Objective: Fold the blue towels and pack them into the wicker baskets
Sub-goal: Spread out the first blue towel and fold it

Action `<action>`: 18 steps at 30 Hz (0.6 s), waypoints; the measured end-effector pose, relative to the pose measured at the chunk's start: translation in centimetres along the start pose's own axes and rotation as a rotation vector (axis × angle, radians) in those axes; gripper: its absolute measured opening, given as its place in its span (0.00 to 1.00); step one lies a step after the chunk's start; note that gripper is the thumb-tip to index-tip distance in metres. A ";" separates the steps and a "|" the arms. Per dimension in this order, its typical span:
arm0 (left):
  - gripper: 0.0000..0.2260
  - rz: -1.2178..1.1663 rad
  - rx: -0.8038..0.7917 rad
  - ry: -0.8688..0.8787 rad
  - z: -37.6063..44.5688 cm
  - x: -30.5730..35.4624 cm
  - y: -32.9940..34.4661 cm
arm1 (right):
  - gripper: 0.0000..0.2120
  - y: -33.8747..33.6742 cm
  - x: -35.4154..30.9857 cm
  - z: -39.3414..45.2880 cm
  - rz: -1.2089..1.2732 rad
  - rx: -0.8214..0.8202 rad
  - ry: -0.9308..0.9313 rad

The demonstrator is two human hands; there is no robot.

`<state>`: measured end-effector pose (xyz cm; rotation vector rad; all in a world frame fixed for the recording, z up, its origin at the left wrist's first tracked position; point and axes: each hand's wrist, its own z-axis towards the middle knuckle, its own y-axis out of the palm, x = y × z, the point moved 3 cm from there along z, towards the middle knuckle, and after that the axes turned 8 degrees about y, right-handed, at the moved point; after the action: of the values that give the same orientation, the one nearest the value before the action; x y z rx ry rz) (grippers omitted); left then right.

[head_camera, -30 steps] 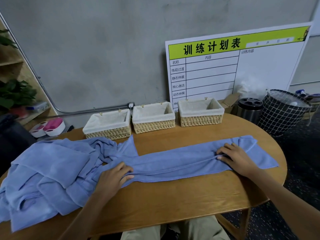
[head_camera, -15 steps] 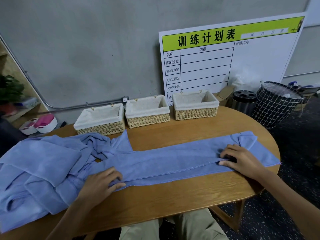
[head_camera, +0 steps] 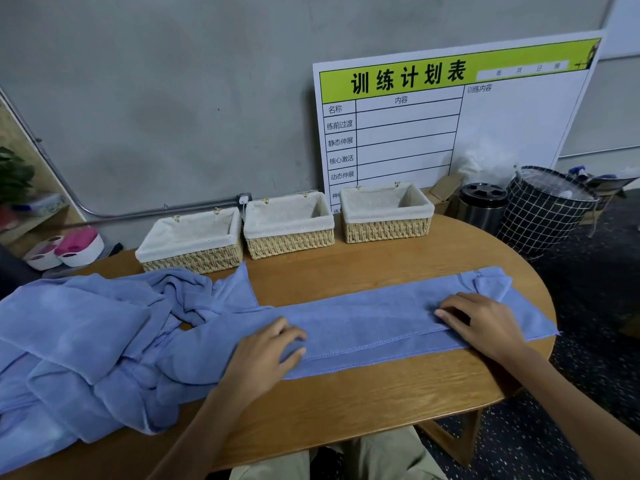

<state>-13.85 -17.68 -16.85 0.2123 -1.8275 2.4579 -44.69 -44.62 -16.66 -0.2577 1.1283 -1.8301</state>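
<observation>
Towel heap (head_camera: 79,344) cut off at left frame edge; how many towels it holds is unclear. One towel (head_camera: 374,323) lies folded in a long strip across the table (head_camera: 363,403), before three baskets (head_camera: 289,225). Left hand (head_camera: 266,351) presses its left end, fingers curled. Right hand (head_camera: 485,320) rests flat near the right end, fingers spread.

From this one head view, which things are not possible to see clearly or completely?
- Heap of crumpled blue towels: the left edge of the head view cuts it off and the folds overlap, so the count is unclear.
- Left hand and right hand: palms press down on the long folded blue towel, so any grip beneath is hidden.
- Three lined wicker baskets: the near walls hide part of their floors.
</observation>
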 end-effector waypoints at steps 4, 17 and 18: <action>0.17 -0.030 0.022 0.004 -0.5 -0.6 0.2 | 0.17 0.1 0.4 -0.1 -0.013 -0.023 0.000; 0.18 -0.012 -0.060 -0.001 1.9 0.4 -1.6 | 0.23 -1.6 2.6 -0.3 -0.070 -0.094 0.038; 0.19 0.010 -0.052 0.008 3.1 1.1 -1.7 | 0.23 -1.8 2.8 -0.4 -0.047 -0.102 0.031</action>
<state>-14.48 -20.18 -14.25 0.1905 -1.8912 2.4115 -47.55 -46.30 -16.22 -0.3190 1.2480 -1.8260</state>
